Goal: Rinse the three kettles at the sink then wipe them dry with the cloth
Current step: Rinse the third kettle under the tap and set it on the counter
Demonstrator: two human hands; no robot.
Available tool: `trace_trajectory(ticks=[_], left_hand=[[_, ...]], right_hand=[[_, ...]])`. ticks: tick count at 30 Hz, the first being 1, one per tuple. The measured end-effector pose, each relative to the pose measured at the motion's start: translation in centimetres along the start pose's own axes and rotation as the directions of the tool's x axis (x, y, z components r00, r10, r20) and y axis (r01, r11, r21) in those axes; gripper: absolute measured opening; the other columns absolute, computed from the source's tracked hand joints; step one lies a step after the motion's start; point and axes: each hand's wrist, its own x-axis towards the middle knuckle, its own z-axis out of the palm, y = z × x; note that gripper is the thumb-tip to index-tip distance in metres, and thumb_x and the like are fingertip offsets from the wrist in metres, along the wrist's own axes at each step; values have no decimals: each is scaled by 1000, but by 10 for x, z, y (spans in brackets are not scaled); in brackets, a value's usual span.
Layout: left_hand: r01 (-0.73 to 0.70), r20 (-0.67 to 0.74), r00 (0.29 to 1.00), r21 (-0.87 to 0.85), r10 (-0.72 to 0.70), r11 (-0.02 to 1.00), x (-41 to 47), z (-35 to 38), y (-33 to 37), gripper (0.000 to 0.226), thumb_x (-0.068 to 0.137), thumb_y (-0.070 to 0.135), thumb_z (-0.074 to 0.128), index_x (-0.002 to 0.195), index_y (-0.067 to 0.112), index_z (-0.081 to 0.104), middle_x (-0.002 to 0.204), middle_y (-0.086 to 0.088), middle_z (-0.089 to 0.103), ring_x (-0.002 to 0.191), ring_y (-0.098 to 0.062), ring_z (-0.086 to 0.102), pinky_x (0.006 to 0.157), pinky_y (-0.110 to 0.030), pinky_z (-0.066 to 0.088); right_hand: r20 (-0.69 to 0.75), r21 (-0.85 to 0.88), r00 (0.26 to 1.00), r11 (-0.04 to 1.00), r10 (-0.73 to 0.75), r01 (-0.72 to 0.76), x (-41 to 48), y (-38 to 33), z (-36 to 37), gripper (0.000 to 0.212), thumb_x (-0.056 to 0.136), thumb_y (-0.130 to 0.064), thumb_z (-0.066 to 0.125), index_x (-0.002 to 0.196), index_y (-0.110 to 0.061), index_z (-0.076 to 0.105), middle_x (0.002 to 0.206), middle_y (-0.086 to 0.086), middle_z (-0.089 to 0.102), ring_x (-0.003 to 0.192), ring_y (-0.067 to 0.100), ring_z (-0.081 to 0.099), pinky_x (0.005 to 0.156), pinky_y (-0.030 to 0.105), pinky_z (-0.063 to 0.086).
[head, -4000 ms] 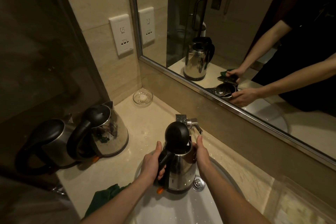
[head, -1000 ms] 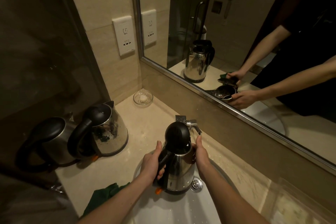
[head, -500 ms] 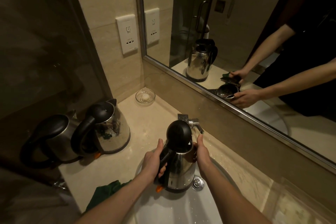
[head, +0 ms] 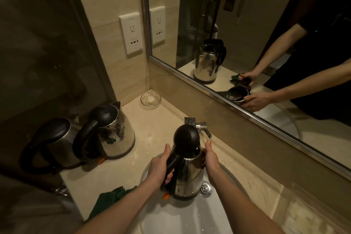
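With the left hand (head: 159, 169) gripping the black handle (head: 171, 163) and the right hand (head: 210, 159) cupping the shiny steel black-lidded kettle (head: 190, 175) over the white basin (head: 171, 218), I'd hold its open mouth squarely under the chrome tap (head: 201, 126)

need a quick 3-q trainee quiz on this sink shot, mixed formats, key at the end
1. True or false: the left hand grips the handle of the held kettle over the sink.
2. Where is the green cloth? A) in the basin B) on the counter, left of the basin C) draped over a kettle
3. Fill in: ___ other kettles stand on the counter.
Key: 1 true; 2 B; 3 two, the far-left kettle and the middle kettle.
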Motion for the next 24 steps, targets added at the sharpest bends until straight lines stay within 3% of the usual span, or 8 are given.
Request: trace_trajectory(ticks=[4,11,17,22,24], left_hand=[[-4,0,1000,-1,4,1000,0,0,1,64,93,69,41,65,12,53,44,-2,46,37,-16,41,41,-25,35],[-5,1,1000,6,5,1000,-1,-2,2,65,93,70,40,62,13,52,45,-2,47,38,-16,42,41,-25,36],[-9,-4,1000,8,9,1000,-1,-2,3,63,93,68,40,65,13,51,45,-1,47,38,-15,42,41,-24,36],[-8,-2,1000,11,8,1000,0,-1,3,63,93,69,40,67,12,51,45,-1,47,38,-15,42,41,-24,36],[-5,-2,1000,8,5,1000,1,-1,3,63,93,69,40,67,12,51,45,-1,47,38,-15,42,41,-24,36]], right_hand=[[-1,-2,1000,1000,-12,12,-2,-2,0,81,97,-60,16,108,2,67,92,12,68,80,16,61,62,25,41],[9,-3,1000,1000,-3,3,-7,-6,1,80,97,-60,15,111,-1,67,101,14,69,81,13,61,59,23,39],[6,33,1000,999,0,0,-8,-6,2,83,96,-62,16,108,2,67,97,15,71,90,19,63,73,31,42],[7,41,1000,999,-21,21,-8,-6,1,79,98,-58,15,112,2,65,85,6,66,78,10,57,83,31,36],[11,31,1000,999,-20,20,-9,-7,1,79,98,-58,14,112,-1,66,86,5,66,81,11,58,85,32,35]])
